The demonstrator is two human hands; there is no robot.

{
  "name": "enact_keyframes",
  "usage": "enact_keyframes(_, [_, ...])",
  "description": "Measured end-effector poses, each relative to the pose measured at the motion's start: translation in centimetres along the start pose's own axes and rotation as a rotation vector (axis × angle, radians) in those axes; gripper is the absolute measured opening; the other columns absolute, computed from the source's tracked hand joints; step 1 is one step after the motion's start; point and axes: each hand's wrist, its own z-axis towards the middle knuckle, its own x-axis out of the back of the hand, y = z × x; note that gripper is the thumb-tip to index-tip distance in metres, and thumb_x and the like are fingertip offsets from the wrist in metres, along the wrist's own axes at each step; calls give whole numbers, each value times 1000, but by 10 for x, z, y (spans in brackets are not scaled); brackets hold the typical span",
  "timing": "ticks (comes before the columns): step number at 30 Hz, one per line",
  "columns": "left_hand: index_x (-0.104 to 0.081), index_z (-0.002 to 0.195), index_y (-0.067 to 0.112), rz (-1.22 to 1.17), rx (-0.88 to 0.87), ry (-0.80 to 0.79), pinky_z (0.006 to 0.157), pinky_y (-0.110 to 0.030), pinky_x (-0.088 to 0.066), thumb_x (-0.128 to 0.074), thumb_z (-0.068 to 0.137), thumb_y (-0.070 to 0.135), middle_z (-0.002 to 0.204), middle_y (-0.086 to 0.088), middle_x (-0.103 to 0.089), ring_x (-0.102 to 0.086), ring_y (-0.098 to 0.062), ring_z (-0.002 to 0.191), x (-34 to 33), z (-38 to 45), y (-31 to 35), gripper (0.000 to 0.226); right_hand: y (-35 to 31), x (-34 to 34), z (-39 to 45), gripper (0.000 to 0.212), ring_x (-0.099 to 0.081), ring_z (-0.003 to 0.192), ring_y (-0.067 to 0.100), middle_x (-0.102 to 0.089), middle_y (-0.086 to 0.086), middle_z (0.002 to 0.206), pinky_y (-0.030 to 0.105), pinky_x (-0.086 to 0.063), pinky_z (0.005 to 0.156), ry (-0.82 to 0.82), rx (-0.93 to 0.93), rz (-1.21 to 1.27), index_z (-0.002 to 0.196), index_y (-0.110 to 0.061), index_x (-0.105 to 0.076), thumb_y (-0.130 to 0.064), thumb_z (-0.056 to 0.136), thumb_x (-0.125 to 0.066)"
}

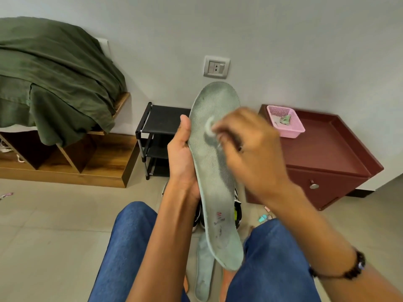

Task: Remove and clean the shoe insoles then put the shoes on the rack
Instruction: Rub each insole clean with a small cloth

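Note:
My left hand grips a pale green insole by its left edge and holds it upright in front of me. My right hand, blurred, pinches a small white wipe against the insole's upper surface. A second insole lies on the floor between my knees. The shoes, black and white with a yellow-green patch, sit on the floor behind the held insole and are mostly hidden. A black shoe rack stands against the wall behind my left hand.
A dark red cabinet at right carries a pink basket. A wooden bench with cubbies at left is draped with a green cloth. Small bits of litter lie on the tiled floor by the cabinet.

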Motion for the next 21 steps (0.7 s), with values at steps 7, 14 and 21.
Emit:
enact_keyframes(7, [-77,71,5,5,15,-1,61,-26,-58,-25,99,45,77,-10,-72,-70,-19,69,1,-1,-6,72,22,-11,-5,10,-57,72,24,-62,5,79,34,-33,68,-10,44,-296,79,-10,-63,-5,80,-54])
enact_keyframes(14, [-78,80,17,99,44,-38,70,-41,-55,-18,96,56,92,-9,-73,-69,-28,82,7,1,-3,74,41,11,21,27,-48,79,7,-54,-4,90,15,-41,72,73,-266,-48,107,-6,-63,0,81,-56])
enact_keyframes(21, [-74,90,5,13,57,-22,77,-29,-57,-24,99,48,91,-12,-70,-69,-22,85,17,5,-14,66,6,-18,11,20,-58,74,27,-62,13,81,21,-35,68,-35,-16,-96,90,-1,-69,6,74,-61])
